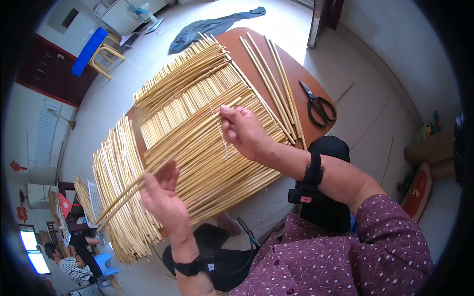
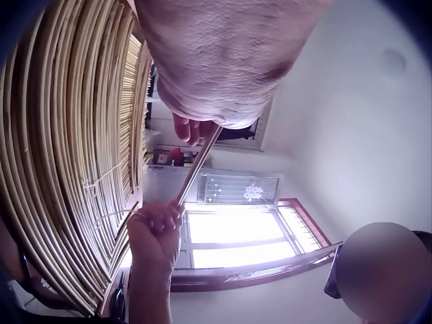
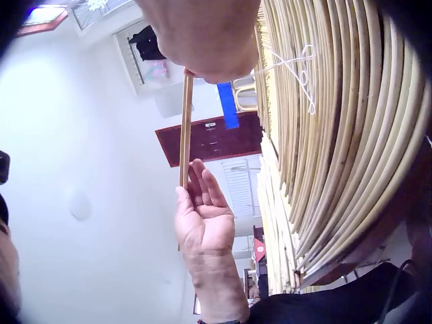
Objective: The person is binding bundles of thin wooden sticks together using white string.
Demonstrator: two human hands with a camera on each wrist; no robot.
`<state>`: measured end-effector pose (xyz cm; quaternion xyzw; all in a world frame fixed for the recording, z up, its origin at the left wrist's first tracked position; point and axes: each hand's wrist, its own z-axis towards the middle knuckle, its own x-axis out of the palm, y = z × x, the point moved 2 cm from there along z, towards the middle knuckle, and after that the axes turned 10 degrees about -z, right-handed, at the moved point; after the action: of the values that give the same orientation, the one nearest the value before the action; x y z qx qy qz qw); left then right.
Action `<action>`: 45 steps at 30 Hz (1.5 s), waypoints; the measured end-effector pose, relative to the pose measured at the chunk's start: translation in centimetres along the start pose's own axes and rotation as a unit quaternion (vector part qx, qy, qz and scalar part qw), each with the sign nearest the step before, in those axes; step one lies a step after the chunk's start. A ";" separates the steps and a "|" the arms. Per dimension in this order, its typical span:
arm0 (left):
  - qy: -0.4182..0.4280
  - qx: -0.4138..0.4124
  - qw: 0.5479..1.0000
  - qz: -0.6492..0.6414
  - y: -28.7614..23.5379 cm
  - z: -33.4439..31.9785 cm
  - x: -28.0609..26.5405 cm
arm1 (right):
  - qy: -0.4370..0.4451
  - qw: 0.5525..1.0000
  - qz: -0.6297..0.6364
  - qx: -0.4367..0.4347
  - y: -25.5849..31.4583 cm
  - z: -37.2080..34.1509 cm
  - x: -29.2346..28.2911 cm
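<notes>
My right hand (image 1: 244, 130) pinches two slender reed sticks (image 3: 185, 128) by one end, above a mat of reeds (image 1: 207, 172) on the table. My left hand (image 1: 165, 200) is palm up farther along them, its fingers loosely extended. In the right wrist view the sticks lie against its thumb. Their far ends reach out past the left hand, over a thick layer of reeds (image 1: 121, 172). A white string (image 3: 297, 64) lies across the mat by my right hand. In the left wrist view my left forearm hides most of that hand.
Several loose reeds (image 1: 269, 74) lie on the brown tabletop (image 1: 237, 42), with black-handled scissors (image 1: 318, 106) at its right edge. Dark cloth (image 1: 212, 29) is on the floor behind. Someone in a patterned top (image 1: 74, 266) is at the far left, near a blue stool (image 1: 104, 264).
</notes>
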<state>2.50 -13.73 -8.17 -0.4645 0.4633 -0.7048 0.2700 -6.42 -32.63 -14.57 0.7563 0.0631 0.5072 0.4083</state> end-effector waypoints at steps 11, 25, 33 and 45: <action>-0.158 0.412 0.877 0.191 -11.7 -1.0 -1.6 | -0.044 0.999 0.023 -0.011 0.4 0.7 -0.1; 0.275 -0.255 0.839 0.395 -1.5 0.7 -1.7 | 0.041 0.992 -0.118 0.024 -1.7 -1.0 1.6; 0.289 -0.372 0.811 0.348 -1.8 0.9 -3.5 | 0.037 0.990 -0.135 0.022 -1.3 -1.0 1.3; 0.309 -0.409 0.799 0.314 -2.5 1.0 -4.6 | 0.064 0.982 -0.174 0.025 -0.8 -1.2 1.8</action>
<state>5.45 -9.32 -7.66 -0.1181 0.8880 -0.4321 0.1042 -6.30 -30.53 -13.70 0.7096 0.2322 0.4740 0.4669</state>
